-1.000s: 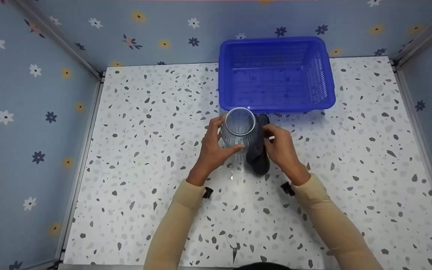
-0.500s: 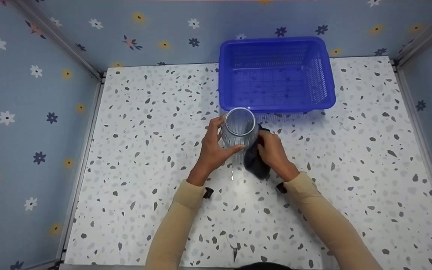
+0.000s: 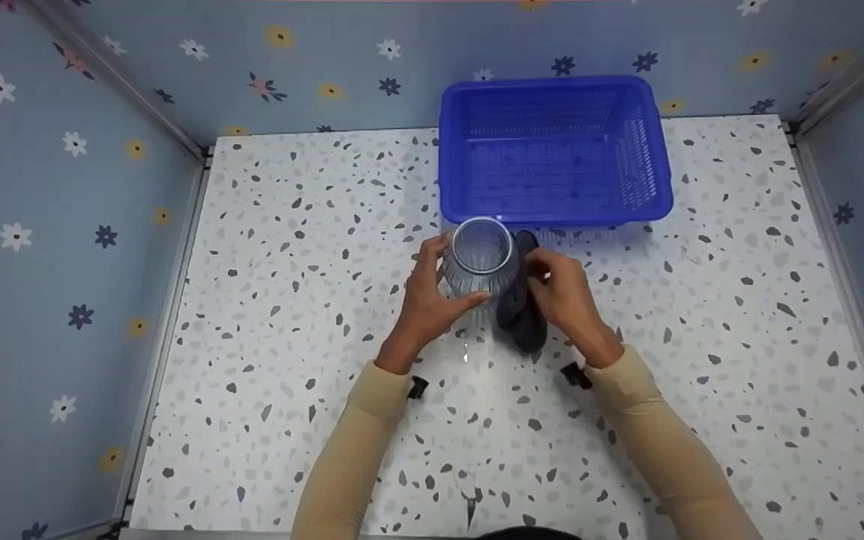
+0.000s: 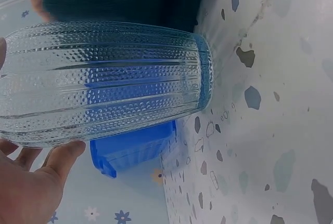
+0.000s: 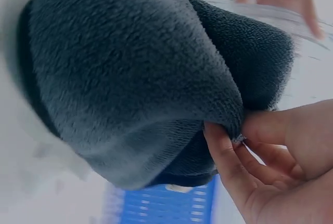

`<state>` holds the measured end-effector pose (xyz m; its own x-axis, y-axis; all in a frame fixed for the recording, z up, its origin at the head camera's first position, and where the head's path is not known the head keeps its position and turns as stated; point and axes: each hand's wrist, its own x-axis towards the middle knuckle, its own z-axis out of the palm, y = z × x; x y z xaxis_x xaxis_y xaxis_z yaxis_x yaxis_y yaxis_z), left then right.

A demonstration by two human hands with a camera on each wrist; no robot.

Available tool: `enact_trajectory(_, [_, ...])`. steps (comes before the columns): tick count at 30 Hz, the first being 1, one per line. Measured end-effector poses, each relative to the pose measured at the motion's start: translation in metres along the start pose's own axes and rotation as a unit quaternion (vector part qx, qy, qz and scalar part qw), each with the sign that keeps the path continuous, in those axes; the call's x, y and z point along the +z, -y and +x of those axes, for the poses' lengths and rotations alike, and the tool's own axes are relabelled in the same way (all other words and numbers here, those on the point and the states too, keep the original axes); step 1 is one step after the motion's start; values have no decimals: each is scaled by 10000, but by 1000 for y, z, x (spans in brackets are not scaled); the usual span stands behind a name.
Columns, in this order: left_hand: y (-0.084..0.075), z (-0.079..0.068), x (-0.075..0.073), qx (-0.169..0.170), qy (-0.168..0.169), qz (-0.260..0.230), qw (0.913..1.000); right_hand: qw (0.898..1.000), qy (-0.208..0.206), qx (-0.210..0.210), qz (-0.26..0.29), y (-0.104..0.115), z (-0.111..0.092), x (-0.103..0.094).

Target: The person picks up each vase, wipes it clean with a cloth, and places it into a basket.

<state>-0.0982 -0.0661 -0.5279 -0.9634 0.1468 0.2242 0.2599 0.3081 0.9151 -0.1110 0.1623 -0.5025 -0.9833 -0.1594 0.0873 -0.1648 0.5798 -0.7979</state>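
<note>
Left hand [image 3: 424, 298] grips the ribbed glass vase [image 4: 119, 83], upright on the desk [image 3: 289, 300] near the blue basket [image 3: 556, 223]; right hand [image 3: 565, 294] pinches dark cloth [image 5: 125, 68] beside it. One hard rub could tip that glass!

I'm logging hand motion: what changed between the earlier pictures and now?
The right hand, pinching the dark cloth, moved left toward the glass vase, then back right. Nothing was let go. The left hand, glass vase and blue basket stayed put.
</note>
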Motion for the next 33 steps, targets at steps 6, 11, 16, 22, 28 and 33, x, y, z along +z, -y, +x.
enact_trajectory(6, [0,1,-1,53,-20,-8,10000,9991,-280,-196,254,23,0,-17])
enact_trajectory(11, [2,0,2,166,-102,37,9998,9976,-430,-335,421,31,-1,-21])
enact_trajectory(16, [4,-1,2,178,9,149,9997,9969,-424,-362,562,27,-5,-20])
enact_trajectory(22, [4,1,-11,97,538,-304,9980,9954,-234,-371,849,23,-8,-21])
enact_trajectory(28, [2,4,-12,71,448,-397,9982,9948,-322,-387,888,21,-8,-20])
enact_trajectory(33, [-3,1,-2,-67,-26,-225,9997,9948,-390,-460,824,23,-11,-20])
